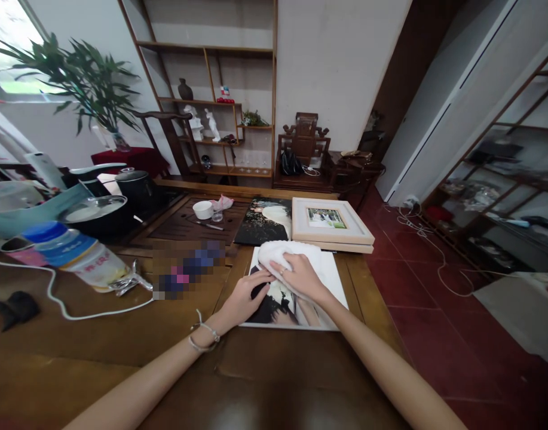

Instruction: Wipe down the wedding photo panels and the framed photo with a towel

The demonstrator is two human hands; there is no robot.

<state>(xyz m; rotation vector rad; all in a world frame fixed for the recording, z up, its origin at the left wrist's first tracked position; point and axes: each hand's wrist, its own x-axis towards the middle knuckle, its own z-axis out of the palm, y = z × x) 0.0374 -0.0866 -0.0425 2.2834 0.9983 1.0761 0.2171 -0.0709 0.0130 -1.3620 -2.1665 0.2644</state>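
Wiping looks under way, amount done unclear: right hand pinches bunched white cloth against near photo panel on table, left hand rests loosely spread at panel's left, far-left photo panel and far-right framed picture sit just beyond, status unclear.

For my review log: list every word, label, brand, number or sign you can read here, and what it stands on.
None can be read with confidence.
Jar with blue lid: label characters, too blurred to quote.
Small box on the shelf: too small to tell.
Picture under the white cloth: no lettering visible.
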